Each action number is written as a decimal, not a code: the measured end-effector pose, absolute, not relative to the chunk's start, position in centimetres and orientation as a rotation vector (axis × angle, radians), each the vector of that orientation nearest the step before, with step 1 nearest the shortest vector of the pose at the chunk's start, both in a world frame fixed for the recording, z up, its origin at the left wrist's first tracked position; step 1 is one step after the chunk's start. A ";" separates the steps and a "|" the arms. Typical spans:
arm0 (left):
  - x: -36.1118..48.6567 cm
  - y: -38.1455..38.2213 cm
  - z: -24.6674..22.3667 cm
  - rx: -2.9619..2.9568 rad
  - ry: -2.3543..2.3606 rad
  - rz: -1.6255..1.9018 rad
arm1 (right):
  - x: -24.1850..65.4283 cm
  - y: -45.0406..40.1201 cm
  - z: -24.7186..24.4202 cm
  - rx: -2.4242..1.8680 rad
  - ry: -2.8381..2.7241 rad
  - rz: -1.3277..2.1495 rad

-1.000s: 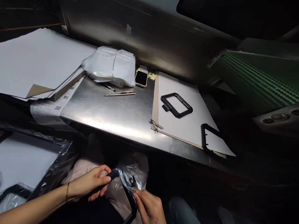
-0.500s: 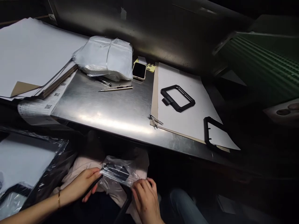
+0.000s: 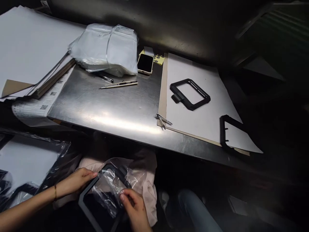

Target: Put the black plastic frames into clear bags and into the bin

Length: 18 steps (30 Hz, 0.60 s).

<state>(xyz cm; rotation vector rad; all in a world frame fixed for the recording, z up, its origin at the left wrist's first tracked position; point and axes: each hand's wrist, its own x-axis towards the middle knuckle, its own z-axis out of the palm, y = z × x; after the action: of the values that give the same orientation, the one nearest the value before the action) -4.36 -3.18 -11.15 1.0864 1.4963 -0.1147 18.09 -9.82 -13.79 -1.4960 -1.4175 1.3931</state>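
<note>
Over my lap, a black plastic frame (image 3: 85, 207) is tilted, its upper part covered by a clear plastic bag (image 3: 111, 185). My left hand (image 3: 76, 183) is closed on the frame's upper left edge, thumb on top. With thumb and fingers, my right hand (image 3: 135, 207) pinches the bag's film over the frame's right side. The lower left of the frame shows bare, outside the film. Its lower right part is dark and partly hidden by my right hand.
On the metal table (image 3: 103, 108) lie a bundle of clear bags (image 3: 103, 45), a phone (image 3: 145, 62), a knife (image 3: 123, 84) and tweezers-like metal tools (image 3: 164, 120). A second black frame (image 3: 190, 94) and a third (image 3: 223, 132) rest on white board (image 3: 193, 125). Bagged frames (image 3: 23, 190) lie at left.
The bunched bag has opened out over the frame's upper part. The frame has turned more face-on. My right hand has moved left and down; the view has shifted slightly.
</note>
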 end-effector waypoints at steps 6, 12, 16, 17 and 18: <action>-3.4 -0.6 -8.4 1.388 1.652 -0.159 | 19.4 -3.6 -13.6 -1.467 -1.451 1.367; -3.4 -1.2 -5.8 1.388 1.609 -0.089 | 20.6 -2.5 -11.2 -1.410 -1.487 1.293; -4.9 -3.9 -6.7 0.580 1.225 0.056 | 20.4 -3.8 -8.9 -1.297 -1.387 1.337; -5.0 -4.4 -7.6 0.345 1.096 0.097 | 19.7 -4.3 -8.8 -1.225 -1.398 1.349; -4.8 -4.6 -8.6 0.166 1.004 0.158 | 18.8 -4.9 -9.0 -1.132 -1.434 1.350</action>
<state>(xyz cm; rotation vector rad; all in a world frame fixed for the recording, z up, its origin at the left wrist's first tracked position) -4.83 -4.57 -8.61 0.1656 1.0042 0.1581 18.75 -4.91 -9.01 -1.1320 -1.4337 1.3497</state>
